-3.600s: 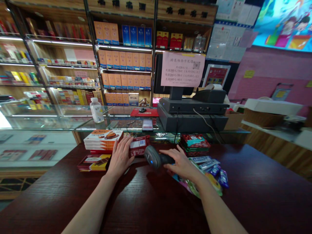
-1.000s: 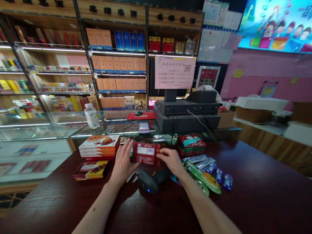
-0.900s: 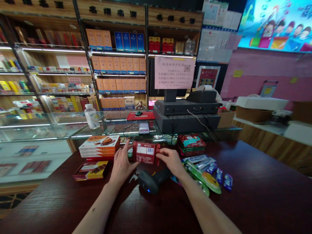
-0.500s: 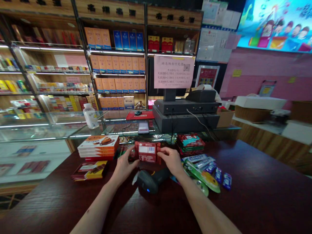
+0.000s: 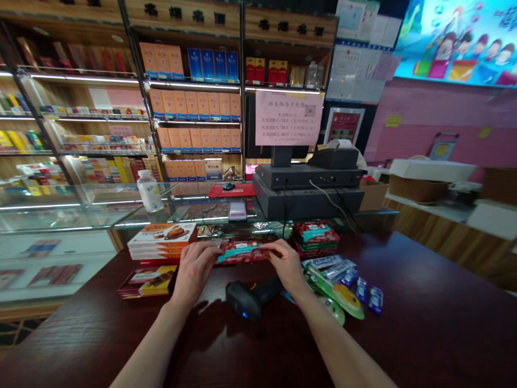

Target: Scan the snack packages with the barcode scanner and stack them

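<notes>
Both my hands hold one red and teal snack packet (image 5: 243,251) by its ends, lying nearly flat just above the dark wooden counter (image 5: 424,323). My left hand (image 5: 194,268) grips its left end, my right hand (image 5: 287,263) its right end. A black barcode scanner (image 5: 251,297) lies on the counter just in front of my hands, between my forearms. Left of my left hand stands a stack of orange and white boxes (image 5: 161,240), with flat chocolate bars (image 5: 147,281) below it.
A pile of red and teal packets (image 5: 315,237) and loose blue and green sweets (image 5: 347,285) lie to the right. Behind are a glass display case (image 5: 81,207) with a bottle (image 5: 149,191), a black till (image 5: 309,186) and shelves of cartons (image 5: 194,108).
My right hand left the scanner on the counter and joined my left on the packet. The packet, held upright with its barcode label facing me, has been tipped flat, its front now upward.
</notes>
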`<state>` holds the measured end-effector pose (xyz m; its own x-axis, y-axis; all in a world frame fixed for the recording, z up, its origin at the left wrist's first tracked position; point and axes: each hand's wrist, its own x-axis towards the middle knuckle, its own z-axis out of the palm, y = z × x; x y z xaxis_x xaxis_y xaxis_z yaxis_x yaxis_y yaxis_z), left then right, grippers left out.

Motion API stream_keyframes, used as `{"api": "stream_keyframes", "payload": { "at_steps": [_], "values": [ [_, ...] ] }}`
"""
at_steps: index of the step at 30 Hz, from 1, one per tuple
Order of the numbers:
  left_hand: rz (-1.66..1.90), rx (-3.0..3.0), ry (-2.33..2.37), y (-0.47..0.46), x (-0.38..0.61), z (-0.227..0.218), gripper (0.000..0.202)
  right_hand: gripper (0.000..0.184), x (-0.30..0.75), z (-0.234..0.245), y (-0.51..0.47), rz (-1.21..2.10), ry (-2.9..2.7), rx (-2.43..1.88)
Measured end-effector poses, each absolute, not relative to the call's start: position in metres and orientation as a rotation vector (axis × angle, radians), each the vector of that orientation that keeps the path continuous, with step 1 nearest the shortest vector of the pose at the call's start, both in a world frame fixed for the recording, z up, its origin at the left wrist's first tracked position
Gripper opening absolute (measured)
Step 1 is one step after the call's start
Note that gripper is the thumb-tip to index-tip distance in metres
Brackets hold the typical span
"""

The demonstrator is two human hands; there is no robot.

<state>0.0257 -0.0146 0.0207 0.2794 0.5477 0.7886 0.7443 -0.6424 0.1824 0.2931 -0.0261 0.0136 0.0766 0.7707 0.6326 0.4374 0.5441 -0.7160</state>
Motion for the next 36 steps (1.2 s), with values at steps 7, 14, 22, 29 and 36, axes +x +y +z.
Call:
{"api": "stream_keyframes", "payload": {
  "at_steps": [7,14,22,29,36],
  "values": [
    [-1.302,-2.274,-1.247,-0.016,0.025,0.02,0.02,0.022,0.29,0.011,-0.028,0.419,-1.533,-1.085],
    [-1.635,-2.356,-1.589,-0.011,0.031,0.016,0.021,0.027,0.288,0.009,-0.027,0.434,-1.521,-1.14],
    [-1.847,-2.439,-1.768,-0.007,0.034,0.016,0.023,0.03,0.288,0.009,-0.025,0.571,-1.521,-1.169],
    [-1.796,-2.404,-1.899,-0.007,0.034,0.019,0.024,0.036,0.288,0.01,-0.026,0.542,-1.628,-1.21],
    [-1.756,-2.479,-1.952,-0.005,0.031,0.016,0.029,0.045,0.287,0.014,-0.03,0.642,-1.654,-1.213]
  ]
}}
